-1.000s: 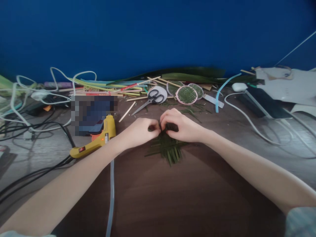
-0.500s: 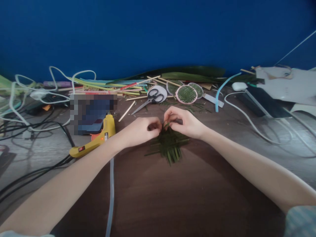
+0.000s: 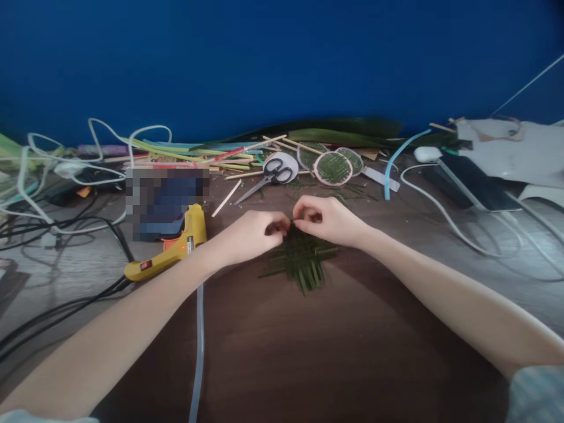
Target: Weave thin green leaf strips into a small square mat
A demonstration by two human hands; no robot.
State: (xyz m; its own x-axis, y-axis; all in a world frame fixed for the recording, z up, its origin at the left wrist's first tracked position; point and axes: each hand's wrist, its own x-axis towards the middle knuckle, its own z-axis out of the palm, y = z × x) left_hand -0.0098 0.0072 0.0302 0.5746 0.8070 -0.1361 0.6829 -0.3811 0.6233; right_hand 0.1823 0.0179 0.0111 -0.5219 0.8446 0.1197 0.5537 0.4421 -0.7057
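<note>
On the dark brown wooden desk [image 3: 308, 358] a small mat woven of dark green leaf strips [image 3: 303, 263] is laid flat. It is judged to be only partly done, because loose strip ends stick out at its near and side edges. At its far edge one strip is pinched between the closed fingers of the left hand [image 3: 251, 235] and the right hand [image 3: 328, 220]. Farther back, round woven green discs with pale rims [image 3: 332, 168], apparently finished, are seen beside black-handled scissors [image 3: 269, 176].

- I see woven leaf mat [image 3: 303, 261]: dk green strips, plaited, loose ends sticking out near side & left.
- Flat on tabletop [image 3: 308, 352], far edge pinched btwn left hand [image 3: 253, 235] & right hand [image 3: 329, 222].
</note>
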